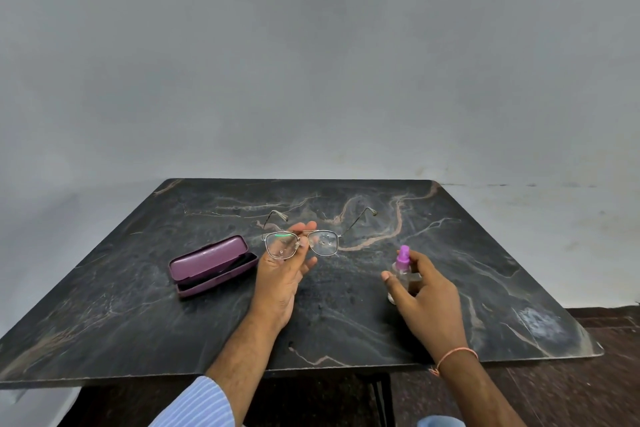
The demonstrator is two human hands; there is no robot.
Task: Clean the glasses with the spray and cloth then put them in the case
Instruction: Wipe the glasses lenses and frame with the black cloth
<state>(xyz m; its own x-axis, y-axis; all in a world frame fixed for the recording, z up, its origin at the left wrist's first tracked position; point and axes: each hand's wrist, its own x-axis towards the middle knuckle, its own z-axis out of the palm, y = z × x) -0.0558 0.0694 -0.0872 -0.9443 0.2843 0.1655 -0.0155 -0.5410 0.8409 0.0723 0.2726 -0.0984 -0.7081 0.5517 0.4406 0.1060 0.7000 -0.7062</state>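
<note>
- At table (138,305) centre, my left hand (282,274) pinches the glasses (300,243) at the bridge, arms unfolded toward 12 o'clock.
- Thin wire frame: likely light, bendy, fragile; hold the bridge or rim, keep off lenses.
- At 3 o'clock, my right hand (427,298) has its fingers around the spray bottle (401,272); probably light, slippery plastic.
- Open case (211,265) lies at 9 o'clock.
- No cloth seen.

My right hand (427,291) covers most of the spray bottle (402,267) right of centre. Dark contents inside the open case (211,265) are too shadowed to identify. Both forearms are cut by the bottom edge.
</note>
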